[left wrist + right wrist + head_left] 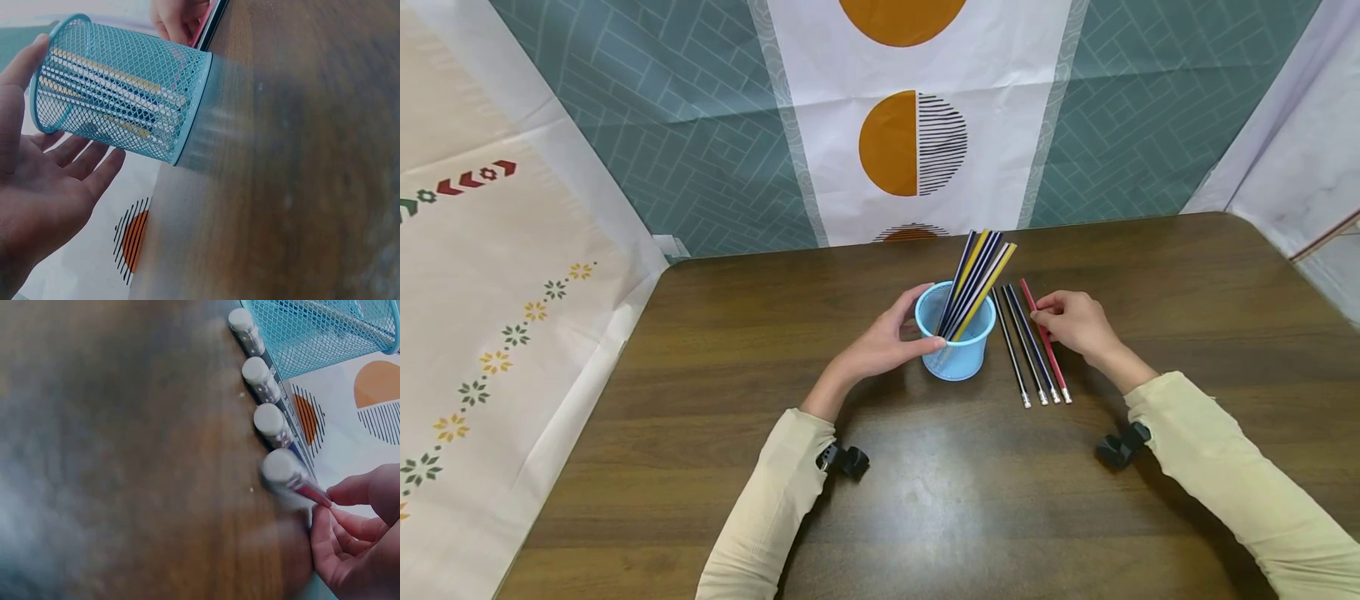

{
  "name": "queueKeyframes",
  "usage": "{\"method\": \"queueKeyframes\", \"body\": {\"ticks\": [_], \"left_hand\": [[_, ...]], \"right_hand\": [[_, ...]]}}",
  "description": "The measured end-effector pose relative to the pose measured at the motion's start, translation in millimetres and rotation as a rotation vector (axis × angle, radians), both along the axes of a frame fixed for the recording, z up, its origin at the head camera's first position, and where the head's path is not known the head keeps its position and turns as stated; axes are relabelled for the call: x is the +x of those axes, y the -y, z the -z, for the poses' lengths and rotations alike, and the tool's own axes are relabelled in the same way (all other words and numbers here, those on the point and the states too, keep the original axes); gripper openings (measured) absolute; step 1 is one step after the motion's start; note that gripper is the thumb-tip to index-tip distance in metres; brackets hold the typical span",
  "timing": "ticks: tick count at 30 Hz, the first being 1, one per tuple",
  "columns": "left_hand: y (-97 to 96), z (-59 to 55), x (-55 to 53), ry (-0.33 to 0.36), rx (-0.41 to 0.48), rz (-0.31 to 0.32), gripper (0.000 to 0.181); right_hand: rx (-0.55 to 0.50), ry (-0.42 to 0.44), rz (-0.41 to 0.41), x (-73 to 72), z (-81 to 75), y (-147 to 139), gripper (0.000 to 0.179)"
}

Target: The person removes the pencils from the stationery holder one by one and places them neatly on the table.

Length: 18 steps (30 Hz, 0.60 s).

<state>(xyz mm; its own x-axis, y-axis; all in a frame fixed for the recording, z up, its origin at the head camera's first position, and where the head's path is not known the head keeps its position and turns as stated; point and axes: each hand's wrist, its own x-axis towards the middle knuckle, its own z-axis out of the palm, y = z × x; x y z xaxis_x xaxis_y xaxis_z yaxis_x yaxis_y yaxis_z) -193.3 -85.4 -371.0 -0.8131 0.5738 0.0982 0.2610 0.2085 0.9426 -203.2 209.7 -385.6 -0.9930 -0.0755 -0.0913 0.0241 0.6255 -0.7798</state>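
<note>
At right-centre of the frame I see the right hand (1071,323) pinching the red pencil (1050,350), probably light, stiff, best held mid-shaft, while the left hand (886,340) grips the cup (957,365).

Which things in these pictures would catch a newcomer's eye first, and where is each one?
Probably the light-blue mesh cup near the centre of the head view, bristling with dark, pale and yellow pencils and held by the left hand. To its right, the right hand pinches a red pencil beside three dark ones. Behind the table hangs a half-orange, half-striped circle.
</note>
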Motion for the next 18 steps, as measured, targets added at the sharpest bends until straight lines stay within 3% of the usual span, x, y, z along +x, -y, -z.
{"method": "queueKeyframes", "body": {"ticks": [18], "left_hand": [[0.5,0.3,0.2,0.001,-0.006,0.003,0.076]], "right_hand": [[0.035,-0.043,0.023,2.0,1.9,3.0,0.026]]}}
